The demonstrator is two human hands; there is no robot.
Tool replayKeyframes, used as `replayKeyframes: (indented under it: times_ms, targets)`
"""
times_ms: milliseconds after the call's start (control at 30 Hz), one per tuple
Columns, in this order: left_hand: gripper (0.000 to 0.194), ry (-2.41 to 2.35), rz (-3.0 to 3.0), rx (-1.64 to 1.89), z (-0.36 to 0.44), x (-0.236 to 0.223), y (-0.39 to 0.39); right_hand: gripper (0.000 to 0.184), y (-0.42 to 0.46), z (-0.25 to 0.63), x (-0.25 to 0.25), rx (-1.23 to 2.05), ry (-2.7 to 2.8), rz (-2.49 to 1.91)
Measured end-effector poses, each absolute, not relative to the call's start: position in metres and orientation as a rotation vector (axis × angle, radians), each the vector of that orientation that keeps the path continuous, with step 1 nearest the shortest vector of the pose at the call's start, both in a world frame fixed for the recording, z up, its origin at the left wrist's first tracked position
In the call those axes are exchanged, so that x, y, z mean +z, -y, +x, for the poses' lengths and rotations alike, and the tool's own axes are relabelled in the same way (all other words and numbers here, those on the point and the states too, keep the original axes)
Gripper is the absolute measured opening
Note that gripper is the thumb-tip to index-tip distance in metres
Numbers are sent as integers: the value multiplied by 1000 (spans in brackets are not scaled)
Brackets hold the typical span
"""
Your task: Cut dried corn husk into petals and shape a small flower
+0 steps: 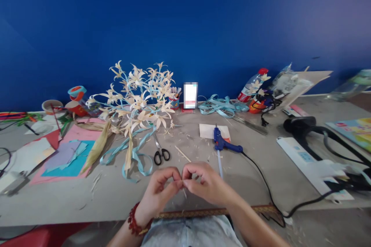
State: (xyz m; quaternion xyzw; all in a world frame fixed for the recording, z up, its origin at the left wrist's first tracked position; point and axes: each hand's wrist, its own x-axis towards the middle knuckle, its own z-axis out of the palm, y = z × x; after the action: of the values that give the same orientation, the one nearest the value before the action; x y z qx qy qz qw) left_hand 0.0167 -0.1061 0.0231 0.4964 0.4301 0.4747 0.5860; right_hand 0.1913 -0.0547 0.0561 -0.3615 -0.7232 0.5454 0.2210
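Observation:
My left hand [164,187] and my right hand [204,183] meet above the front of the table, thumbs and fingertips pinched together. Between them a thin pale strip [184,193] pokes out below the fingertips; most of it is hidden, and I cannot tell its exact kind. Just beyond my hands lies a narrow pale stick [182,153]. Black-handled scissors [161,154] rest on the table to the left. A blue hot glue gun [224,142] lies to the right, its nozzle over a white card [203,131].
A large bunch of cream husk flowers [140,98] stands behind, with light blue ribbon [145,162] below it. Coloured paper sheets [65,166] and a dried corn husk [97,148] lie left. At right are a power strip [304,158], a black cord [263,179] and a tilted bottle [252,85].

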Motion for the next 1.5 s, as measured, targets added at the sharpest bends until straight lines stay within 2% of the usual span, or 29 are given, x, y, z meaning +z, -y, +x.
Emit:
replayKeyframes:
  times_ms: [133,267,533,767,1100,1200,1333,1500]
  targets:
    - [19,-761,755,1170,25,20,107,7,52,191,43,1736,1781,-856]
    - [21,-585,631,1243,33,17,107,8,48,197,39,1984,1570,-755]
    - [14,-643,711,1256,28,16,108,10,47,200,48,1833,1775,-783]
    - [19,-267,585,1326,37,4,103,12,45,195,34,2147,1200,-643]
    - [19,-457,823,1275,17,-7,102,13,43,196,34,2182,995,-567]
    - [14,-639,1025,1144,5,-1,101,13,40,198,31,2101,1077,-662]
    - [23,-795,1207,1136,-3,8,95,11,36,199,24,2095,1214,-736]
    - [15,-918,1294,1065,4,12,92,14,32,196,19,1999,1338,-822]
